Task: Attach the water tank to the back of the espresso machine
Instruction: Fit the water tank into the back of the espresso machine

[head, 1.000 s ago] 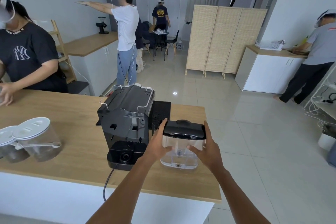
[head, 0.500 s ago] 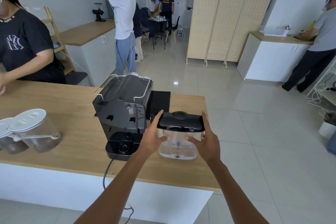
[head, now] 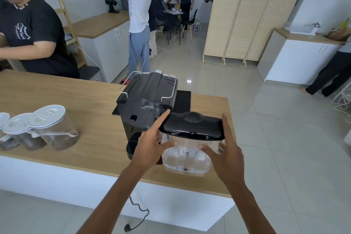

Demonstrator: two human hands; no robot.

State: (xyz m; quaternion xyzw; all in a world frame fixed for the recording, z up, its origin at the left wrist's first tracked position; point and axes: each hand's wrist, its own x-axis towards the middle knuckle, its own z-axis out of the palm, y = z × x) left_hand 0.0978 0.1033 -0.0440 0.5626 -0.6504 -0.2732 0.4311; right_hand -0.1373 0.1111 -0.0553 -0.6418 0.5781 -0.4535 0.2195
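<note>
A black espresso machine (head: 146, 104) stands on the wooden counter (head: 79, 104) with its back towards me. The water tank (head: 187, 159), clear with a black lid (head: 191, 126), is just right of the machine's back, tilted slightly. My left hand (head: 152, 144) grips the tank's left side, thumb up along the lid's edge. My right hand (head: 226, 154) holds its right side, thumb against the lid. Whether the tank's bottom touches the counter I cannot tell.
Three clear jars with white lids (head: 51, 127) stand at the counter's left. A black mat (head: 181, 100) lies behind the machine. The machine's power cord (head: 138, 213) hangs off the front edge. A person in a black shirt (head: 32, 36) works across the counter; others stand farther back.
The tank, in both hands, has risen a little and shifted closer to the machine's back. My head has moved nearer and looks further down.
</note>
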